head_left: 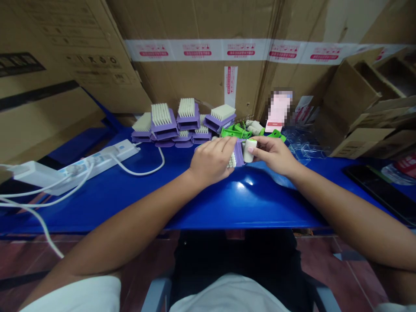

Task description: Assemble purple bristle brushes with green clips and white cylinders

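Purple bristled brush [239, 153] gripped in left hand [212, 159], white cylinder [250, 151] pinched by right hand [274, 154]; blue table [208, 208] beneath

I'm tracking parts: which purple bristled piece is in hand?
The purple bristled piece in the left hand, beside the white cylinder in the right hand; the other purple pieces sit piled farther back.

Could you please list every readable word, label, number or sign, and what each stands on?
Nothing can be read with certainty.
White tape: repeated red labels, too blurred.
Left cardboard box: printed lines and a row of symbols, too blurred.
Pink screen: pixelated, unreadable.
Red item at right edge: too blurred.
Held white cylinder and purple piece: none visible.
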Motion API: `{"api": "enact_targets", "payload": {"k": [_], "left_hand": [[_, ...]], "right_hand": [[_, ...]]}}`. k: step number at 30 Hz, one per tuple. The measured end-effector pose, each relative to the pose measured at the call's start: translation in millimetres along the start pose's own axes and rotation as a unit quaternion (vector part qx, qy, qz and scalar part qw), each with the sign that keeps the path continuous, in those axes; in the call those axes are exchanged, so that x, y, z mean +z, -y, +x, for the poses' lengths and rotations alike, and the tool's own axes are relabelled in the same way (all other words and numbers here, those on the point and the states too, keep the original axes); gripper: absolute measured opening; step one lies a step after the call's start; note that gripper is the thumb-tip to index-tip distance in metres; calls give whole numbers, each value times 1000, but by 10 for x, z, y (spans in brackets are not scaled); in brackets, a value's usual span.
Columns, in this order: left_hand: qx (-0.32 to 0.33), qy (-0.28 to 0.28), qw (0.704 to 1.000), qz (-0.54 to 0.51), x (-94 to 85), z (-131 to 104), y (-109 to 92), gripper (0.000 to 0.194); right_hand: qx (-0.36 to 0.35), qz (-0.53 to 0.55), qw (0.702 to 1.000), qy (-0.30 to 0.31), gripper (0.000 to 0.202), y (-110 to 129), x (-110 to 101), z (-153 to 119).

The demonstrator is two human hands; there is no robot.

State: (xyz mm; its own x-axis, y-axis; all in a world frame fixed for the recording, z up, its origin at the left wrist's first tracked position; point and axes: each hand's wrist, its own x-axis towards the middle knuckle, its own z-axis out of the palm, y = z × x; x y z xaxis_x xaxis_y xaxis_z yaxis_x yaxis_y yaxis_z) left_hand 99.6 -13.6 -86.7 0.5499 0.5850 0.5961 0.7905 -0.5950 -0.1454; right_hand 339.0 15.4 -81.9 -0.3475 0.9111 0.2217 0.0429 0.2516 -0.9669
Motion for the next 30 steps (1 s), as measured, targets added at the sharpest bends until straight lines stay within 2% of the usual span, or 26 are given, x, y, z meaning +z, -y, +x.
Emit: {"api": "enact_targets", "payload": {"k": [5,14,30], "left_hand": [[-3,5,1000,2,2,-4,-1,76],[-15,29,999,7,-12,2,-19,76],[-7,29,999,13,-8,-6,-26,74]], "right_hand": [[-9,-29,1000,6,39,4,-14,-7],[26,-5,999,35,41,55,-26,1],[28,-25,999,28,38,19,-22,1]]}}
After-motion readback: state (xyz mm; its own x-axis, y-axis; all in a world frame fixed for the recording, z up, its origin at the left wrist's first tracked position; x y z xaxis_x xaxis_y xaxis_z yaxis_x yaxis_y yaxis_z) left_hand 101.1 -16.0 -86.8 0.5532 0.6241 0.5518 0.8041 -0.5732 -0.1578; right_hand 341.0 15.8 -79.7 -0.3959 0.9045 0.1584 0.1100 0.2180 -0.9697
